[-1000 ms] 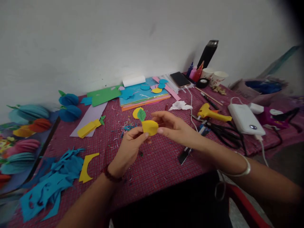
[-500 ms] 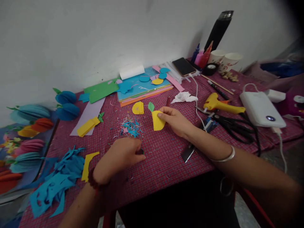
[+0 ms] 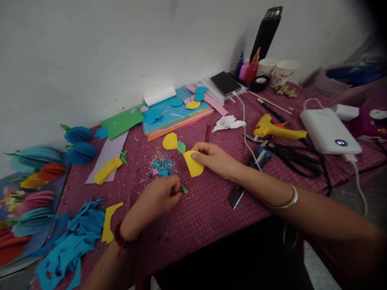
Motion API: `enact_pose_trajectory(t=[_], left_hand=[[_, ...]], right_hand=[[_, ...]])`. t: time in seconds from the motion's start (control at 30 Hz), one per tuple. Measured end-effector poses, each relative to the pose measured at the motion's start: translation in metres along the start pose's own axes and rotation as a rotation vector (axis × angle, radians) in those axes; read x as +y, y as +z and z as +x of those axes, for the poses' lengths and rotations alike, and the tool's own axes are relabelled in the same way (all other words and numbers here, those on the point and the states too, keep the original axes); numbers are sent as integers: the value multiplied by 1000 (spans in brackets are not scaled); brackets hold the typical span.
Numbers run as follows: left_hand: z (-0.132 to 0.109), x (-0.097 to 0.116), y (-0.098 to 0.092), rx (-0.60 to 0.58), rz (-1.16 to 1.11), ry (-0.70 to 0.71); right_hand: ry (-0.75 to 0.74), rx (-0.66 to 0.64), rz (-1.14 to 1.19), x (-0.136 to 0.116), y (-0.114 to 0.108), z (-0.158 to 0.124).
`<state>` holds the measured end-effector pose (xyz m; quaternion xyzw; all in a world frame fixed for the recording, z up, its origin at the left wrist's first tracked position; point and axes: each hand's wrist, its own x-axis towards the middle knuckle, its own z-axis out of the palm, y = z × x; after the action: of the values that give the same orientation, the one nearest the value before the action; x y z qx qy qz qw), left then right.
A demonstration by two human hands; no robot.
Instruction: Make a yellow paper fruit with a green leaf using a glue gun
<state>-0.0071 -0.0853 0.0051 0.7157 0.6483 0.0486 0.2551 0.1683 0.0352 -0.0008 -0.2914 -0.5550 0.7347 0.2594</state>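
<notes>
At table (image 3: 208, 209) centre: right hand (image 3: 213, 159) pinches yellow piece (image 3: 194, 166), low against the cloth, with leaf (image 3: 181, 147) at its 11 o'clock. Left hand (image 3: 159, 199), at the piece's 7 o'clock, is curled, fingertips closed on green scrap (image 3: 184, 189). Blue snippets (image 3: 161, 166) lie at its 12 o'clock.

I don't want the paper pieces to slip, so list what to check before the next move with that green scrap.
1. Right hand holds the yellow paper shape: ok, thumb on top.
2. Green leaf sits at the shape's top edge: ok.
3. Left hand fingertips at the green scrap: ok.
4. Scrap firmly gripped: cannot tell.
5. Glue gun lies apart from both hands: ok.
</notes>
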Motion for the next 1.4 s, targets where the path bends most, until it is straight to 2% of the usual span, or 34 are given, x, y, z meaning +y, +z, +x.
enact_pose_trajectory(t=[0.13, 0.23, 0.37, 0.8, 0.87, 0.93, 1.07, 1.13, 1.4], left_hand=[[0, 2, 2, 25, -42, 136], [3, 3, 7, 13, 38, 227], [6, 5, 13, 66, 109, 237], [10, -2, 21, 143, 14, 227], [12, -1, 20, 191, -90, 207], [14, 0, 18, 261, -313, 155], [13, 5, 12, 312, -1188, -50], [12, 6, 10, 309, -1435, -99], [15, 5, 9, 430, -1579, -160]], right_hand=[[10, -5, 4, 0, 0, 0], [1, -2, 4, 2, 0, 0], [-15, -6, -1, 4, 0, 1], [-28, -12, -28, 11, -1, 3], [-24, -13, -32, 12, -1, 4], [-21, -14, -38, 13, -1, 4], [-18, -8, -55, 12, -1, 2], [-14, -12, -61, 10, 0, 1], [-6, -49, -83, 12, 6, -2]])
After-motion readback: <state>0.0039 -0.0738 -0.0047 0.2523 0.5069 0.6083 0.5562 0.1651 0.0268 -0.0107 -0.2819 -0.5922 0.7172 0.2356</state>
